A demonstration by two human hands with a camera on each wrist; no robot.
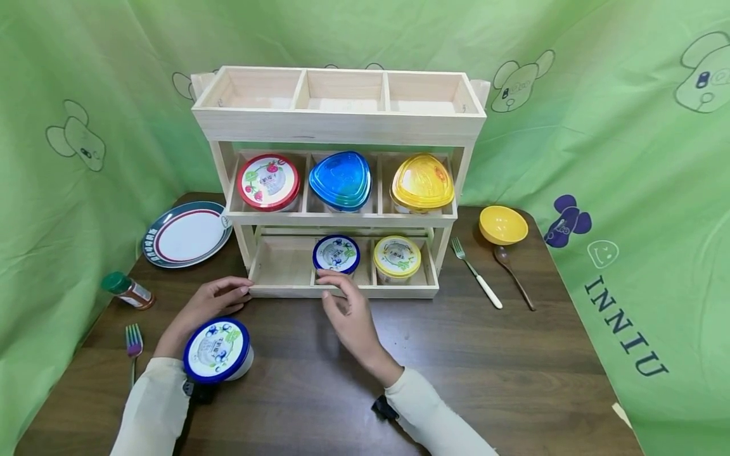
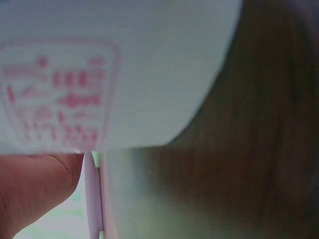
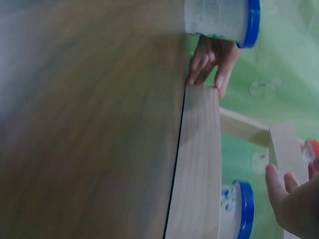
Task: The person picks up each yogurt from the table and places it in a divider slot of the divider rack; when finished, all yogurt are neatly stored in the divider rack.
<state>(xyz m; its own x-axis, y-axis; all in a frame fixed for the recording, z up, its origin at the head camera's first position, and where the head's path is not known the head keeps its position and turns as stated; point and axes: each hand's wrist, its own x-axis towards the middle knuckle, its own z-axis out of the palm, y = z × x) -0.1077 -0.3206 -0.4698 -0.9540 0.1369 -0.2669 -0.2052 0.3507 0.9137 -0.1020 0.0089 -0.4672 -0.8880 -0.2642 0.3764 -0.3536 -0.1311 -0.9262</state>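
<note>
A white cup with a blue-rimmed lid (image 1: 217,349) stands on the dark table right by my left wrist and hides it. My left hand (image 1: 213,301) lies past the cup, its fingertips touching the front left corner of the wooden shelf (image 1: 342,126). In the left wrist view the cup (image 2: 124,64) fills the frame, blurred. My right hand (image 1: 342,304) hovers with relaxed fingers at the shelf's bottom front rail (image 3: 197,164), just before a second blue-lidded cup (image 1: 336,254) in the middle bottom compartment. It holds nothing. A yellow-lidded cup (image 1: 397,257) sits in the compartment to the right.
The middle tier holds a red-lidded tub (image 1: 268,182), a blue one (image 1: 340,180) and a yellow one (image 1: 422,183). A plate (image 1: 187,233), spice bottle (image 1: 128,290) and purple fork (image 1: 134,345) lie left. A yellow bowl (image 1: 502,224), fork (image 1: 476,272) and spoon (image 1: 513,269) lie right.
</note>
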